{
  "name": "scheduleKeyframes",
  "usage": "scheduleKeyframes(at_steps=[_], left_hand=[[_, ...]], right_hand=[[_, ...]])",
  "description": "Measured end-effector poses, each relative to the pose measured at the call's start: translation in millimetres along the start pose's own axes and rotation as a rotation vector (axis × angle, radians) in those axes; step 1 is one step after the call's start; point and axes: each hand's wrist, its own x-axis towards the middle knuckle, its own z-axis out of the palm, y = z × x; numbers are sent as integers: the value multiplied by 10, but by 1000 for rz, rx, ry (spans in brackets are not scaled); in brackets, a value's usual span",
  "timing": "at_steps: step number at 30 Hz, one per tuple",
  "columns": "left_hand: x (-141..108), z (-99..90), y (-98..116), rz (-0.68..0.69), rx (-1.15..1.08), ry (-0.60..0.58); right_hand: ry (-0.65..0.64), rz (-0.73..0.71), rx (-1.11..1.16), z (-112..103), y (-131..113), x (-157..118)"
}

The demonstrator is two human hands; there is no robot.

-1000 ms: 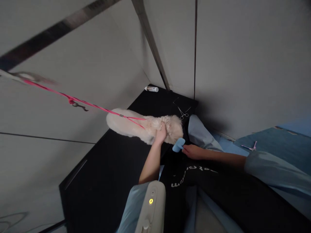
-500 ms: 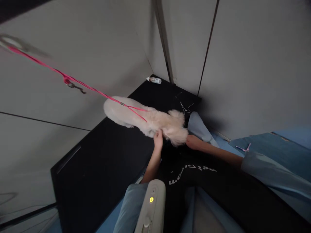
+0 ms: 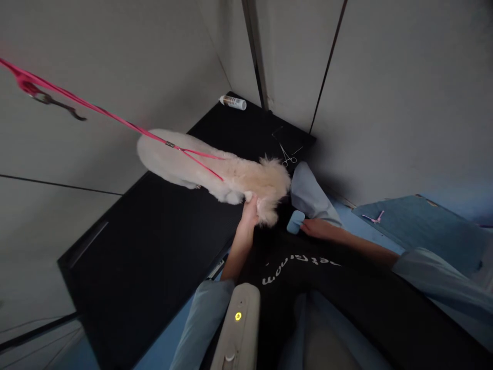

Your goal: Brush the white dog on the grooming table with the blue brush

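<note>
A cream-white dog stands on the black table, its head toward me and a pink loop leash around its front part. My left hand is closed on the fur at the side of the dog's head; the fingertips are partly hidden in the fur. Just right of the head, apart from the fur, my right hand grips a light blue brush; the brush's far side is out of sight.
A white bottle lies at the table's back corner. Metal scissors rest near its right edge. A pink-handled tool is on a blue-green surface at right. A white device shows low in front.
My right hand has drawn back from the dog's head, and the blue brush now shows in it. My left hand remains at the head. The whole view has shifted, with the dog further left.
</note>
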Motion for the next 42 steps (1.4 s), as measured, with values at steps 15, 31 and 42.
scheduleKeyframes(at_steps=[15,31,42], left_hand=[[57,48,145,-86,-126,-127],[84,-30,16,-139,-143,-89],[-4,40,-29,-129,-265,-70]], right_hand=[[-14,-207,32,-172,-375,128],[122,-181,72,-144,-325,320],[119,-138,328,-371,103,-386]])
